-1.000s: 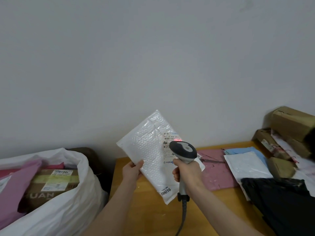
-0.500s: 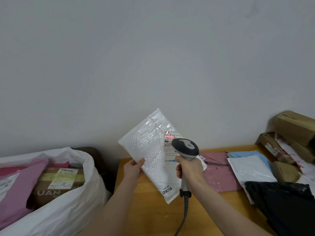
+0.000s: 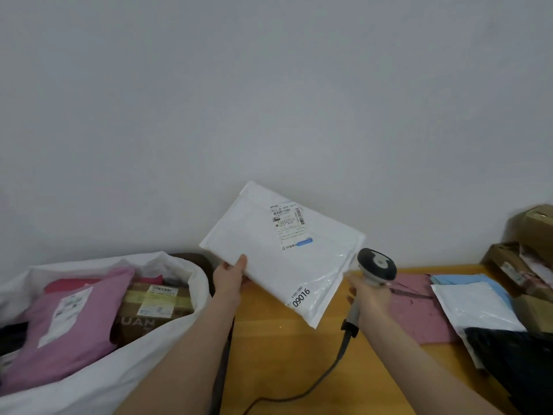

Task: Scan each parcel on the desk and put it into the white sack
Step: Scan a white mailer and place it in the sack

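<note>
Our left hand (image 3: 230, 275) pinches the mailer (image 3: 284, 250) at its edge; it looks light, floppy and slick, so we'd grip deeper. Right hand (image 3: 369, 298) grips the scanner (image 3: 376, 266).

Parcel-sorting room: scanner (image 3: 376, 266); parcel-filled sack (image 3: 98, 381); desk (image 3: 278, 354).

Left hand (image 3: 229, 277) pinching white bubble mailer (image 3: 284, 250), right hand (image 3: 371, 298) gripping barcode scanner (image 3: 376, 266), white sack (image 3: 179, 322) at left
</note>
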Demonstrator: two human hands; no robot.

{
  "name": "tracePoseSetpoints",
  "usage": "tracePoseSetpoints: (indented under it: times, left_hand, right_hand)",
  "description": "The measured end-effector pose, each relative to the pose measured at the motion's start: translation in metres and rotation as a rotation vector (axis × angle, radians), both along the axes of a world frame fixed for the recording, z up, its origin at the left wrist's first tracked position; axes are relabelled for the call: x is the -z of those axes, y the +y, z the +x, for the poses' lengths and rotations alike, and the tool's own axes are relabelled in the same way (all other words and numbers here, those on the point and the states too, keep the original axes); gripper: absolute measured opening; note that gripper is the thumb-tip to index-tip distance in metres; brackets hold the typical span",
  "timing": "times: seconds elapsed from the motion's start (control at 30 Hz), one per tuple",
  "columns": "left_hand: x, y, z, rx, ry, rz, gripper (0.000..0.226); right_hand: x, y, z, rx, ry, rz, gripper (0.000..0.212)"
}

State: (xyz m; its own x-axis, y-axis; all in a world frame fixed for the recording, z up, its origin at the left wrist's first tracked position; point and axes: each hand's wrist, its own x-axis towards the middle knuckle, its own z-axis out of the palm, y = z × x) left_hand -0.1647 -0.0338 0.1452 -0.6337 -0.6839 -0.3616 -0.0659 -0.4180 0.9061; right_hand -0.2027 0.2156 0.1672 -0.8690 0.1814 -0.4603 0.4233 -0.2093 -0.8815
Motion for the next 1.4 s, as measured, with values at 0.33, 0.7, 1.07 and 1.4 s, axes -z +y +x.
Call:
tracePoseSetpoints:
  times: [0.33,0.7,1.07,1.4]
  left_hand:
    - [-0.033,-0.075,0.111,-0.327,-0.009,-0.015,0.042]
    - [-0.043,-0.233,0.243,-0.222,-0.576,-0.932,0.051]
    - [0.04,-0.302,0.205,0.716,-1.028,-0.976,0.089]
    - [0.005,-0.28,0.169,0.476,-0.944,-1.125,0.092]
  right_hand:
    - [-0.031,-0.125,0.027,-0.301,0.112,0.098,0.026]
    - [-0.034,-0.327,0.113,-0.786,0.299,0.438,0.019]
    - [-0.019,-0.344,0.106,-0.682,0.077,0.33,0.014]
    - [-0.022,-0.282,0.105,-0.512,-0.048,0.083,0.02]
